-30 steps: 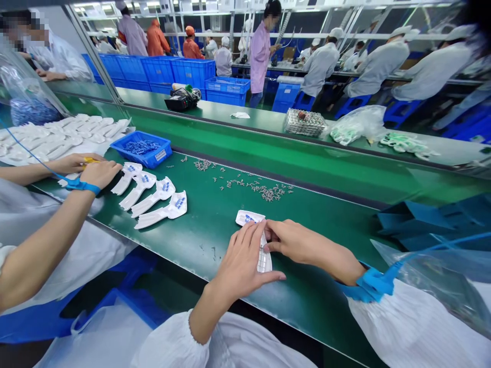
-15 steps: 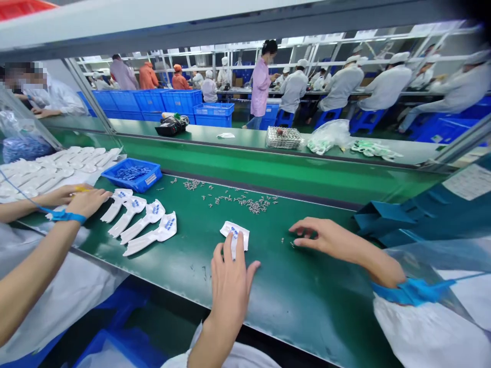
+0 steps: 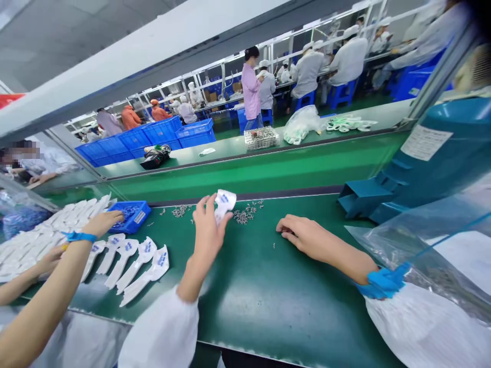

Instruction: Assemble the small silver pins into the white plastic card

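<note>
A white plastic piece with blue parts set in its wide end (image 3: 225,201) is pinched between the thumb and fingers of my left hand (image 3: 207,225), raised above the green table. My right hand (image 3: 301,234), wearing a blue wrist strap, rests low over the table with fingers curled and thumb drawn in. Whatever lies between those fingertips is hidden. Close by its fingertips lies a tiny metal part (image 3: 273,246). Beyond my left hand, small metal parts (image 3: 245,213) are scattered in loose piles. Several similar white handle-shaped pieces with blue parts (image 3: 143,255) lie in a row to the left.
A co-worker's hand (image 3: 103,223) reaches to a blue tray (image 3: 141,216) of small blue parts. More white pieces (image 3: 34,240) cover the far left. A teal machine (image 3: 433,153) and a clear plastic bag (image 3: 422,240) stand right. A white beam (image 3: 153,61) crosses above.
My left hand has picked the white plastic piece up off the table. My right hand's fingers have curled in more. The co-worker's hand has moved to the blue tray. The view has tilted.
</note>
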`<state>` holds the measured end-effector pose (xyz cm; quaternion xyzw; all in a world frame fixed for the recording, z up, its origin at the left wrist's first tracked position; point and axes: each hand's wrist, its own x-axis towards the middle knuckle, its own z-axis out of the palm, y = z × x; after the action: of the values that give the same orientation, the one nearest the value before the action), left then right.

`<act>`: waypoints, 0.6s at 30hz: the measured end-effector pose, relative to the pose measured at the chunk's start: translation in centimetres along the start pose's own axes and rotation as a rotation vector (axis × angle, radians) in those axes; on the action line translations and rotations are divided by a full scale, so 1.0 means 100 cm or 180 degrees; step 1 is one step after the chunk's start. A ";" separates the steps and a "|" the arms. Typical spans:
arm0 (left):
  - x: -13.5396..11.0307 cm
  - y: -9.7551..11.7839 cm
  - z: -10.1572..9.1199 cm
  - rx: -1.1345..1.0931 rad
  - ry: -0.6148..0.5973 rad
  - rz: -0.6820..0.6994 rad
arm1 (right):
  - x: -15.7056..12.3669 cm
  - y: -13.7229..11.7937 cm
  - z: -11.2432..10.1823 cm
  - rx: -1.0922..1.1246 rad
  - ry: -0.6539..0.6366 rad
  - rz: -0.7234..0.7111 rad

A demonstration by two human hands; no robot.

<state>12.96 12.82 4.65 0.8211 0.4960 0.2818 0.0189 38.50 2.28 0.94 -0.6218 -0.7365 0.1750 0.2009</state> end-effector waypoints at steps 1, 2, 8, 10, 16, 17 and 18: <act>0.028 0.006 0.010 0.0052 -0.0024 -0.0019 | 0.001 -0.001 0.001 0.0064 0.0106 -0.0016; 0.054 0.012 0.022 0.0087 -0.0030 -0.0027 | 0.001 -0.003 0.003 0.0152 0.0206 -0.0021; 0.136 0.055 0.092 0.0201 -0.0001 -0.0273 | 0.004 -0.007 0.012 0.0531 0.0335 0.0039; 0.139 0.065 0.103 0.0213 -0.0040 -0.0269 | 0.004 -0.007 0.010 0.0614 0.0233 0.0038; 0.091 0.023 0.068 0.0610 -0.0321 0.0009 | 0.003 -0.003 0.011 0.0909 0.0281 0.0242; 0.072 0.004 0.052 0.0731 -0.0363 -0.0015 | 0.004 0.000 0.014 0.0936 0.0382 0.0309; 0.049 -0.015 0.033 0.0864 -0.0385 -0.0097 | 0.004 0.002 0.016 0.0946 0.0471 0.0362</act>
<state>15.05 18.46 3.61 0.8240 0.5399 0.1619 -0.0582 37.78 2.71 -0.52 -0.6370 -0.6494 0.2469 0.3340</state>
